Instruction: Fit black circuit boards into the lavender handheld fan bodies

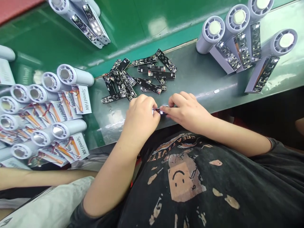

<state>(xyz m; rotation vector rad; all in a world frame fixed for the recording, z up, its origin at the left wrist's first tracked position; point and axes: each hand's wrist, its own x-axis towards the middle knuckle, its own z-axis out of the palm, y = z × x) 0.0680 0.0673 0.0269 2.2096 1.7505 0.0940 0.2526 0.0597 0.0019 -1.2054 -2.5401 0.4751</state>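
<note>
At the near edge of the table, my left hand [142, 115] is closed around one end of a small black circuit board [161, 111]. My right hand [184, 109] is closed at the board's other end, its fingertips pressing on it. Most of the board is covered by my fingers, so I cannot tell whether it sits in anything. Just beyond my hands lies a loose pile of black circuit boards [161, 75], some overlapping.
On the right stand several lavender fan bodies [206, 44] with boards along their handles. Many fan bodies with exposed wires [77, 76] crowd the left, and a pair lies on the green surface [133, 22] behind. A small white piece [216, 91] lies on the table. Another person's forearm [42, 178] is at lower left.
</note>
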